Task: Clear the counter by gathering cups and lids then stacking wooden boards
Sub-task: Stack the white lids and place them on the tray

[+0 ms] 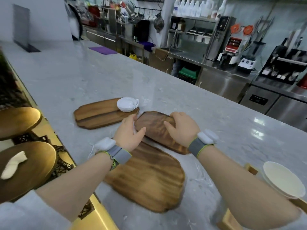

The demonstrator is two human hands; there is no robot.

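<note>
Three wooden boards lie on the marble counter (99, 72). My left hand (129, 132) and my right hand (180, 128) grip the two sides of a dark wooden board (156, 128) in the middle, which overlaps the far edge of a large wooden board (149, 178) nearest me. A third board (98, 115) rests to the left, and a stack of small white dishes (127, 104) sits on its right end. Both wrists wear grey bands with white pods.
White bowls (282, 180) on a wooden tray stand at the right near edge. Round wooden stools (25, 166) are below the counter's left edge, one with a white cloth. A purple mat (103, 50) lies far back. Steel kitchen units run behind the counter.
</note>
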